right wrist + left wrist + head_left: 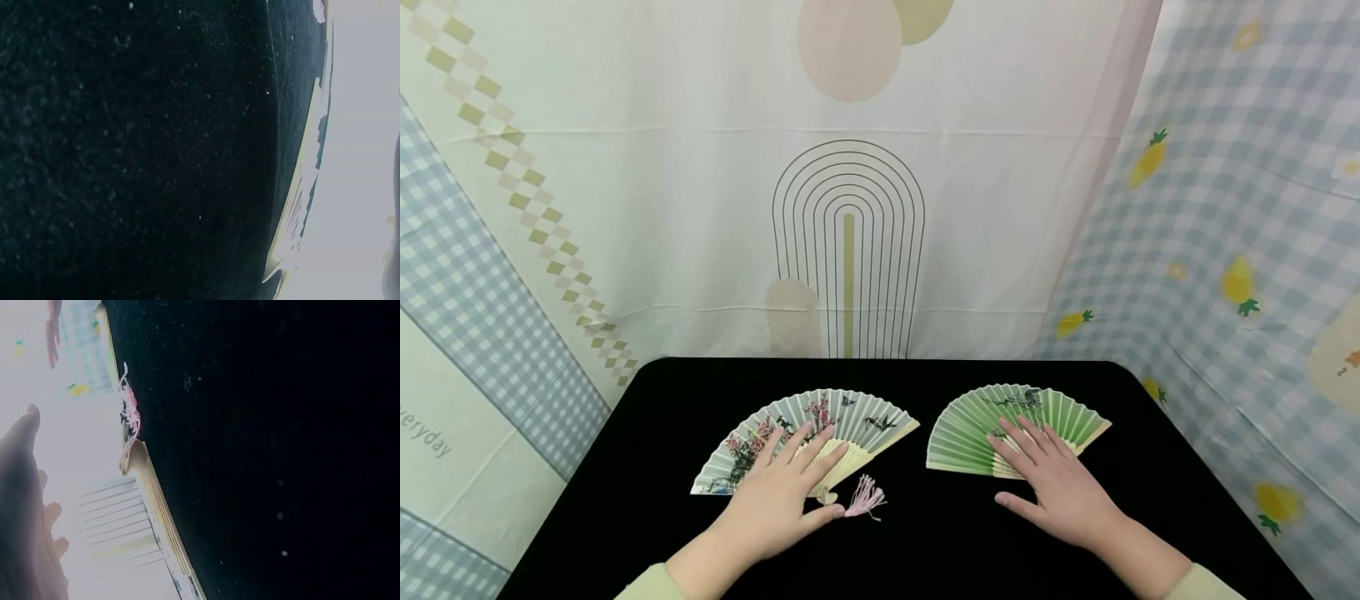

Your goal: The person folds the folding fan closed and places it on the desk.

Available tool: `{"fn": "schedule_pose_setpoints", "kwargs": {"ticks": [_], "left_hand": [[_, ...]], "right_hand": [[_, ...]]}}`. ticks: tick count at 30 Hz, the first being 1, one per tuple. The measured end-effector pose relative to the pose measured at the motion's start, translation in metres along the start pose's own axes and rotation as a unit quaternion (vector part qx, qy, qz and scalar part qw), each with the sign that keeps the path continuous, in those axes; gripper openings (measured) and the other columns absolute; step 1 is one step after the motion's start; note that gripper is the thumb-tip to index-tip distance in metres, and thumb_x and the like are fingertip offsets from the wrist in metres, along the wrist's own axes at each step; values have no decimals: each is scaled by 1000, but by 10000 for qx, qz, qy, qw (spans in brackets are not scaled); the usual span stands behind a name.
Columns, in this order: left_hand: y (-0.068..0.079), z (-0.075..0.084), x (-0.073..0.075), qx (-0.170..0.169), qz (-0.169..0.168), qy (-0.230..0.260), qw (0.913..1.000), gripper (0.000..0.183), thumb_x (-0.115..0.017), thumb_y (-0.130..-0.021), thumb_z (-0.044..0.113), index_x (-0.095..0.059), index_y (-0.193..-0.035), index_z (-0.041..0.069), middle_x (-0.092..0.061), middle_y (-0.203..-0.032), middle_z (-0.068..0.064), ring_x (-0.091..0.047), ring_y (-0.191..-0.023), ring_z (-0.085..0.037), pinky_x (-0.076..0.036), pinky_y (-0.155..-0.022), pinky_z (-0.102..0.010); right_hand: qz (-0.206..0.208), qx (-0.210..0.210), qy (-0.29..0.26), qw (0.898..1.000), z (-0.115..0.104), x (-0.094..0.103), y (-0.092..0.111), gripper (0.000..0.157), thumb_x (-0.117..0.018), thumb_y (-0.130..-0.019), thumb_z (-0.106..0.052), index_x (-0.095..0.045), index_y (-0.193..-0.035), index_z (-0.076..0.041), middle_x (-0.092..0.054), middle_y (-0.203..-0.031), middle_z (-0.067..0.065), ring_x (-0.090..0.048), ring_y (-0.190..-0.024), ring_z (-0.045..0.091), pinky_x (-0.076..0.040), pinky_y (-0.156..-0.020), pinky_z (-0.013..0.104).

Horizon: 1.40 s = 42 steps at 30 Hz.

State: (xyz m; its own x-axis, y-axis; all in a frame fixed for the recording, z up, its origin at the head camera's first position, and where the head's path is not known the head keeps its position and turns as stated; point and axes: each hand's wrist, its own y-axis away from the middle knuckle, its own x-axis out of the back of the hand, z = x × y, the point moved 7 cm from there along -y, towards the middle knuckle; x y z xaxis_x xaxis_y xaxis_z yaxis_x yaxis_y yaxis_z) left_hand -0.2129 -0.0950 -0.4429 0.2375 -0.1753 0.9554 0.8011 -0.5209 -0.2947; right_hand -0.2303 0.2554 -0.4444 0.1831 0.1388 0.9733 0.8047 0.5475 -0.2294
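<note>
Two spread folding fans lie on a black table. The left one is a pale fan (857, 417) with pink blossoms and dark birds, and a pink tassel (867, 497) hangs off its pivot end. Over its ribs is my left hand (775, 500), fingers straight and spread; in the left wrist view a gap shows between this hand (22, 506) and the fan (165, 519). My right hand (1067, 496) is over the ribs of the green fan (962, 442), its fingers stretched out and its thumb apart. That fan's pivot end is hidden beneath the hand.
The black table (917, 558) has rounded far corners. Behind it hangs a pale curtain (700, 208) printed with arches. A blue checked cloth with pineapples (1210, 208) hangs on the right, and another checked cloth (475, 283) is on the left.
</note>
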Motion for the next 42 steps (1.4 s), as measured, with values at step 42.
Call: {"fn": "schedule_pose_setpoints", "kwargs": {"ticks": [42], "left_hand": [[-42,22,-22,62,-620,307,9976,79,-40,-95,71,-18,-160,32,-20,-164,1,-8,-151,-28,1,-121,-54]], "right_hand": [[-169,-591,-147,9980,60,-11,10,71,-50,-98,-59,-33,-156,-23,-25,-162,9,-19,-148,38,-4,-122,49]]}}
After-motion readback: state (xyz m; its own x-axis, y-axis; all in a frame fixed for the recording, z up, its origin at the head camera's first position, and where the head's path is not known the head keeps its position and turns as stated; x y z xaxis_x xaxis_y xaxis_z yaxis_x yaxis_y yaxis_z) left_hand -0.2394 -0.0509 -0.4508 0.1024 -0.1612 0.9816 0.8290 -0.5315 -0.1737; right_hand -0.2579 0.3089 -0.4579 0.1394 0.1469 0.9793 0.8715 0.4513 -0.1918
